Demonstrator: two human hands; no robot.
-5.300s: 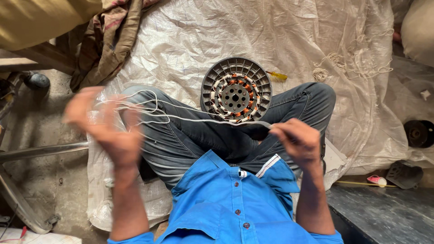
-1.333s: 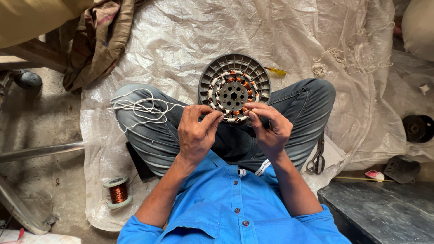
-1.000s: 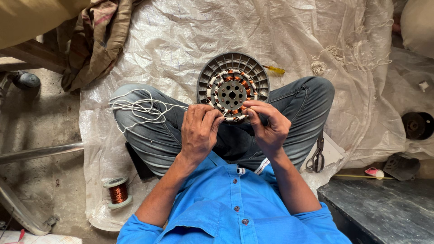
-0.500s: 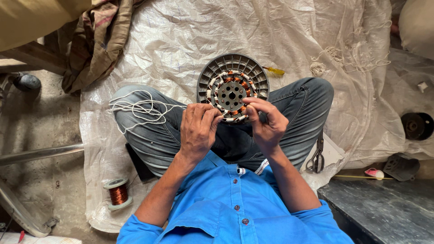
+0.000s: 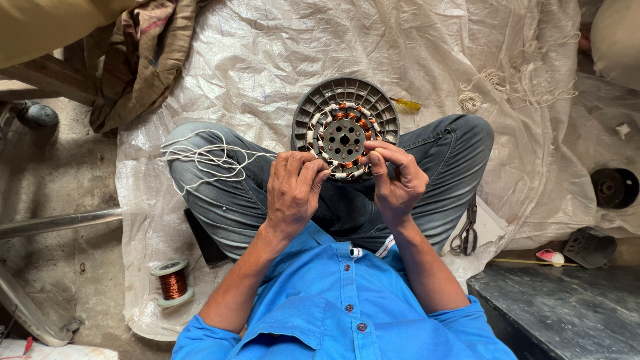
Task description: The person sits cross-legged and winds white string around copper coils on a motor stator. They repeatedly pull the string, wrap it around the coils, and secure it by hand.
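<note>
Two hands work at one round grey ribbed motor stator with copper windings [image 5: 345, 127], propped in the seated person's lap: left hand [image 5: 293, 193] and right hand [image 5: 395, 181] pinch at its near rim (whether on thread cannot be told). Risk: loose white thread [image 5: 203, 160] on the knee could snag. Nearby: copper wire spool [image 5: 173, 283], black-handled scissors [image 5: 465, 235], white woven plastic sheet [image 5: 267, 60].

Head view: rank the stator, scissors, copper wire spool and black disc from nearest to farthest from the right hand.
From the right hand:
1. Stator, touched, just above the fingertips.
2. Scissors, on the sheet to the right.
3. Black disc, far right.
4. Copper wire spool, lower left, about as far; not clearly separable.
</note>
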